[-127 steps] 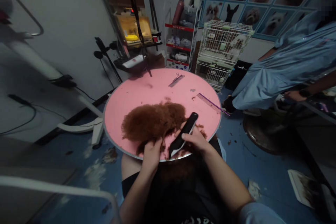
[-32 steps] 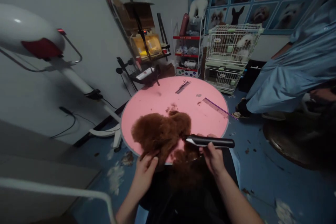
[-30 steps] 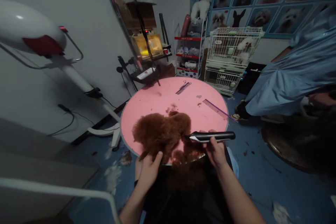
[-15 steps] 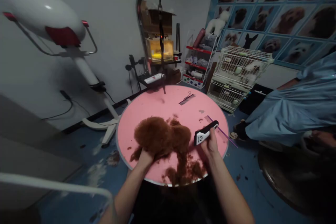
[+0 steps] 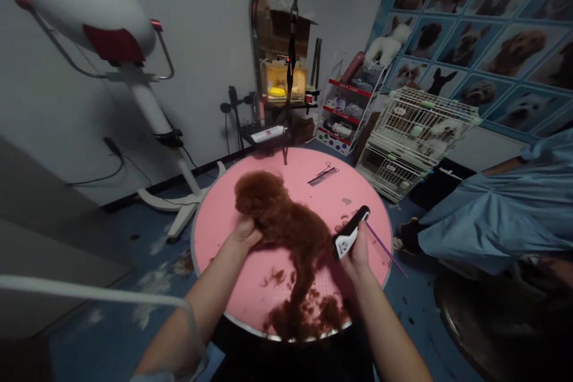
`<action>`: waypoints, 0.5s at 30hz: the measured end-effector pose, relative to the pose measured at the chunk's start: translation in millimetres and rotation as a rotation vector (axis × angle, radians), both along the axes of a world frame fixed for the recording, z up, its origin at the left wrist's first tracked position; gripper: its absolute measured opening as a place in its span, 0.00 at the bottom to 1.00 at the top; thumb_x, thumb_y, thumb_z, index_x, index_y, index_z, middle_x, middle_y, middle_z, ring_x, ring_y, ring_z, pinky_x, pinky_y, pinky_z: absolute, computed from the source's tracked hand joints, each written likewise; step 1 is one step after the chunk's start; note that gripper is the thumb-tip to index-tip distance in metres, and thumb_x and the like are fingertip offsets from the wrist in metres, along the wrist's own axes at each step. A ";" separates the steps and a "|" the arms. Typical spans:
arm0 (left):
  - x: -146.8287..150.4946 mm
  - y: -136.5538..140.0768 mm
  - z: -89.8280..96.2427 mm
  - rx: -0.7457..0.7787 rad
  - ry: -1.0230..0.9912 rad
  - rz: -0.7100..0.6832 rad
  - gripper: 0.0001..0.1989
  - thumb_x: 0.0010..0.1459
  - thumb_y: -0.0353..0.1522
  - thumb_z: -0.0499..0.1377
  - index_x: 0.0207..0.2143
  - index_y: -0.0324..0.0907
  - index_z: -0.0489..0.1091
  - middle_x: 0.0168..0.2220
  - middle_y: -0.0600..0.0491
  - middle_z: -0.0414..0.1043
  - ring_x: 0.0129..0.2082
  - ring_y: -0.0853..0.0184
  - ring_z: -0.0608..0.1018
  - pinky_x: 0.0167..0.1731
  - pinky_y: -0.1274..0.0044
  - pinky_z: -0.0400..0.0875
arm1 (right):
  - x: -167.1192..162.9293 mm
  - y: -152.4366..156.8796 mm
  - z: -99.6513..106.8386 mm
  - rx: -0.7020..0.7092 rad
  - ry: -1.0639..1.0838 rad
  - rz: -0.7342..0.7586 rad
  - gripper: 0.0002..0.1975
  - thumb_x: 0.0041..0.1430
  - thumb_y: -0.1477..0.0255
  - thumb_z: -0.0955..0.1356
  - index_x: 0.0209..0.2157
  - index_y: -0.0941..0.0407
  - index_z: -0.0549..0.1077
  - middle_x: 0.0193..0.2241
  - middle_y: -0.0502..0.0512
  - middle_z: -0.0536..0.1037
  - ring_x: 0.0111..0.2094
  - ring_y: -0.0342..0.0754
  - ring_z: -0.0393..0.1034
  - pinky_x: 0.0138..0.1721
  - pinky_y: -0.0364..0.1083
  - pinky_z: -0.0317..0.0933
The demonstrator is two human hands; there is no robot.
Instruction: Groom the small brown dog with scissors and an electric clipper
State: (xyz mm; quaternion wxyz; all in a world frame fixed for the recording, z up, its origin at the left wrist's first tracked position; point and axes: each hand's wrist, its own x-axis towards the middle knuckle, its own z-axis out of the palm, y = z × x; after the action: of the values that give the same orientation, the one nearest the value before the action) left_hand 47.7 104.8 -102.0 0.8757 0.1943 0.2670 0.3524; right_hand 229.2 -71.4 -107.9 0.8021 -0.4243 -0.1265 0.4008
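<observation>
While the round pink table (image 5: 219, 191) bears the brown dog (image 5: 290, 224) at its middle, head toward the table's left and rear toward its right, the left hand (image 5: 247, 233) reaches over the table's left half, cupped and partly open against the dog's chest. This placement probably steadies the front end; fur hides the fingers, so whether they close on a leg cannot be told. Over the table's right half, the right hand (image 5: 357, 258) is closed around the clipper (image 5: 348, 233), whose lower end is just beside the dog's rear; contact cannot be confirmed. The slanted grip likely lets the thumb guide the clipper. Cut fur (image 5: 331, 310) lies loose along the table's near edge. The scissors (image 5: 326, 173) and a small comb (image 5: 319, 179) lie together on the table's far right part, presumably clear of the animal. The purple comb (image 5: 385, 248) crosses the table's right rim, one end projecting, probably within easy reach.
</observation>
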 end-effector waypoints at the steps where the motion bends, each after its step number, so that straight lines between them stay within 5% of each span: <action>1: 1.0 3.4 -0.5 -0.019 -0.007 -0.037 0.09 0.59 0.30 0.56 0.36 0.36 0.75 0.35 0.45 0.80 0.35 0.59 0.81 0.42 0.65 0.77 | 2.8 2.8 8.9 0.016 -0.022 -0.013 0.22 0.51 0.48 0.70 0.28 0.54 0.68 0.19 0.46 0.75 0.17 0.43 0.69 0.16 0.40 0.64; 4: 1.5 14.4 -3.0 -0.028 -0.055 -0.137 0.10 0.58 0.32 0.57 0.37 0.36 0.76 0.37 0.44 0.80 0.38 0.57 0.81 0.41 0.65 0.77 | 5.8 14.1 40.2 0.045 -0.166 0.025 0.21 0.46 0.53 0.74 0.30 0.55 0.71 0.22 0.48 0.77 0.16 0.39 0.65 0.15 0.39 0.61; 9: 6.2 27.5 -5.3 0.060 -0.192 -0.330 0.14 0.58 0.34 0.56 0.41 0.34 0.76 0.39 0.44 0.80 0.40 0.58 0.81 0.46 0.67 0.75 | -9.4 48.0 103.7 0.048 -0.777 0.210 0.15 0.48 0.60 0.74 0.31 0.57 0.74 0.25 0.51 0.78 0.18 0.41 0.65 0.16 0.40 0.59; 15: 17.6 25.3 0.3 0.048 -0.268 -0.453 0.17 0.61 0.34 0.54 0.46 0.33 0.74 0.42 0.42 0.79 0.44 0.55 0.80 0.50 0.65 0.72 | -43.3 96.8 149.1 -0.143 -1.337 0.332 0.17 0.49 0.63 0.73 0.38 0.57 0.70 0.29 0.50 0.76 0.30 0.48 0.71 0.31 0.46 0.65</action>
State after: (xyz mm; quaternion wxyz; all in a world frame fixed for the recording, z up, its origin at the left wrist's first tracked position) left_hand 65.3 130.2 -101.7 0.9549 0.2217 0.0898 0.1762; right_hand 185.9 25.4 41.2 0.4502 -0.6070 -0.6303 0.1780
